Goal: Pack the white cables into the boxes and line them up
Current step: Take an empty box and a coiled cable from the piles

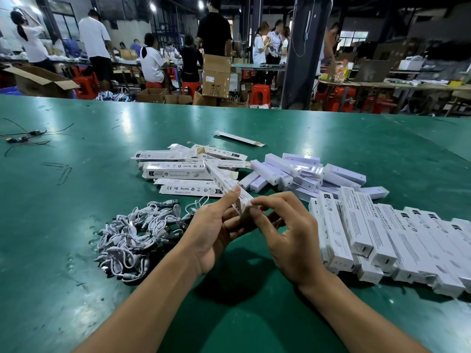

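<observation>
My left hand (212,229) holds the near end of a long white box (224,183) that points away from me over the table. My right hand (288,235) pinches the flap at that same end with its fingertips. A tangled heap of white cables (139,234) lies to the left of my hands. Behind them lies a loose pile of flat printed boxes (183,169). Closed boxes (382,240) lie side by side in a row at the right.
The green table (89,149) also carries a pile of white bar-shaped items (305,171), a single flat box (238,138) farther back, and black wires (23,137) at the far left. People, cardboard cartons and red stools stand beyond the table's far edge.
</observation>
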Motion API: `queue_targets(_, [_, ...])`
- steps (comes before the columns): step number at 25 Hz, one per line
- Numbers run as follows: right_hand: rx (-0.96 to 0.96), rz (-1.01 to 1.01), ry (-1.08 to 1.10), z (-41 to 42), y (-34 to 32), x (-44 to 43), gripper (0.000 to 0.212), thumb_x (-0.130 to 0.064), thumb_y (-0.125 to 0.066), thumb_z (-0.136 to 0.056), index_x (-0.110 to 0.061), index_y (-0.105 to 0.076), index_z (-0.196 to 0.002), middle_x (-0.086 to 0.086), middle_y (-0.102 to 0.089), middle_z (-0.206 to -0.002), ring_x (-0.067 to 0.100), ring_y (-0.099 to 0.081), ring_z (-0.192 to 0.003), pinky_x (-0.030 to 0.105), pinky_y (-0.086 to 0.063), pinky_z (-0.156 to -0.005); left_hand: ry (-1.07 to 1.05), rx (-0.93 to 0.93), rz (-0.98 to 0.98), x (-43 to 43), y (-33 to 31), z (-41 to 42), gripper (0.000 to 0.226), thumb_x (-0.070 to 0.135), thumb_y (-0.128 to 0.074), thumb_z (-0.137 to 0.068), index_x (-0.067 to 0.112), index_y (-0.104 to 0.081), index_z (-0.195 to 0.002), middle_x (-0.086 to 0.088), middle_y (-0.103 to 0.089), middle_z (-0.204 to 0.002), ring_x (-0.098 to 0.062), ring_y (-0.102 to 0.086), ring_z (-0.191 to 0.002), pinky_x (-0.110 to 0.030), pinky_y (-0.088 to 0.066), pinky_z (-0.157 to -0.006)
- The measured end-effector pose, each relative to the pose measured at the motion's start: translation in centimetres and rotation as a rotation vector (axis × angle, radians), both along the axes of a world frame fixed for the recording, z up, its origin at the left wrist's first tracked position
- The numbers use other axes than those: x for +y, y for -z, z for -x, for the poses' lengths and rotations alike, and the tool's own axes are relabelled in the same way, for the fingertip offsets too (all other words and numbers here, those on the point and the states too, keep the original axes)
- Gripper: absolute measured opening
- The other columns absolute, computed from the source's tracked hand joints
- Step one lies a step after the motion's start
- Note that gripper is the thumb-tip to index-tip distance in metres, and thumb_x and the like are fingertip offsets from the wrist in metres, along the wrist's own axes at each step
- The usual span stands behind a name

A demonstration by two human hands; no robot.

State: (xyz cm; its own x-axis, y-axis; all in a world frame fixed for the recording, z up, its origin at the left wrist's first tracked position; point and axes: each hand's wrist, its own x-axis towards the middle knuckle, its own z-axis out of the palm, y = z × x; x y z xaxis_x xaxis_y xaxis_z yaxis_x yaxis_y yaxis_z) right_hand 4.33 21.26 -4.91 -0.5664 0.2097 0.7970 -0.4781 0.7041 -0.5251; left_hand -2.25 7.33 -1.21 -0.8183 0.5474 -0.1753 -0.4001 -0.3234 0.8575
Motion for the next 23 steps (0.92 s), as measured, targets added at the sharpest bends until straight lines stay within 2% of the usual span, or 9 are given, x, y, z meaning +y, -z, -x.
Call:
queue_targets(2, [0.029,-0.019,0.015,0.04,0.03,0.08,0.012,-0.014,-0.074,-0.092,-0.014,-0.076,-0.104,-0.003,-0.063,-0.097,0.009,-0.063,-0.077,0.030,-0.055,-0.064,-0.010,-0.003,0.000,0.14,-0.04,-0.01,0.036,0.039,-0.072,-0.083,0.005,-0.063,-0.093,-0.022,-0.057,-0.105,-0.025,-0.068,-0.079,-0.031,-0.060,-0.070])
queue_targets(6, [0.067,-0.052,0.040,0.10,0.18,-0.01,0.010,-0.017,-0.072,-0.094,-0.014,-0.077,-0.102,-0.004,-0.062,-0.096,0.009,-0.062,-0.076,0.031,-0.053,-0.062,-0.024,0.006,-0.018,0.40,0.03,0.15,0.043,0.041,-0.071,-0.083,0.006,-0.054,-0.103,-0.014,-0.041,-0.112,-0.024,-0.059,-0.078,-0.031,-0.060,-0.070])
queue_targets(11, [0.053,-0.047,0.038,0.13,0.21,0.06,0.012,-0.017,-0.072,-0.094,-0.013,-0.077,-0.104,-0.005,-0.063,-0.097,0.009,-0.064,-0.082,0.030,-0.054,-0.064,-0.019,0.027,0.002,0.21,0.18,0.18,0.045,0.040,-0.073,-0.080,0.005,-0.055,-0.101,-0.017,-0.045,-0.107,-0.020,-0.068,-0.070,-0.033,-0.060,-0.072])
queue_targets(13, [0.046,-0.037,0.039,0.10,0.18,-0.02,0.010,-0.013,-0.073,-0.093,-0.012,-0.077,-0.103,-0.005,-0.063,-0.097,0.008,-0.064,-0.083,0.027,-0.055,-0.066,-0.008,0.038,0.011,0.19,0.21,0.17,0.047,0.041,-0.073,-0.081,0.003,-0.055,-0.102,-0.018,-0.045,-0.101,-0.022,-0.065,-0.071,-0.038,-0.061,-0.077])
queue_targets(16, [0.038,0.012,0.029,0.08,0.09,-0.09,0.011,-0.011,-0.074,-0.092,-0.013,-0.075,-0.103,-0.007,-0.063,-0.098,0.010,-0.064,-0.080,0.027,-0.054,-0.066,0.026,0.054,0.045,0.11,0.40,0.27,0.045,0.041,-0.072,-0.084,0.000,-0.060,-0.099,-0.014,-0.050,-0.078,-0.019,-0.058,-0.064,-0.046,-0.057,-0.095])
queue_targets(19, [-0.025,0.009,0.031,0.09,0.09,-0.02,0.023,-0.022,-0.070,-0.095,-0.019,-0.070,-0.118,-0.013,-0.061,-0.106,0.011,-0.061,-0.074,0.027,-0.053,-0.066,0.052,0.062,0.074,-0.07,0.57,0.39,0.045,0.039,-0.070,-0.085,-0.002,-0.066,-0.102,-0.003,-0.055,-0.059,-0.015,-0.057,-0.051,-0.047,-0.054,-0.097])
queue_targets(21, [-0.085,0.027,-0.010,0.19,0.34,0.04,0.024,-0.023,-0.068,-0.097,-0.017,-0.073,-0.119,-0.012,-0.063,-0.113,0.011,-0.065,-0.085,0.033,-0.057,-0.070,0.063,0.052,0.090,-0.08,0.61,0.47,0.044,0.037,-0.071,-0.083,-0.001,-0.068,-0.103,-0.005,-0.058,-0.066,-0.015,-0.058,-0.054,-0.048,-0.054,-0.096])
queue_targets(23, [-0.116,0.065,-0.033,0.27,0.51,0.04,0.019,-0.020,-0.069,-0.096,-0.014,-0.076,-0.112,-0.010,-0.066,-0.112,0.013,-0.068,-0.092,0.039,-0.058,-0.069,0.104,0.036,0.114,-0.16,0.53,0.57,0.039,0.039,-0.071,-0.081,0.003,-0.069,-0.096,-0.008,-0.060,-0.073,-0.017,-0.056,-0.062,-0.047,-0.053,-0.097])
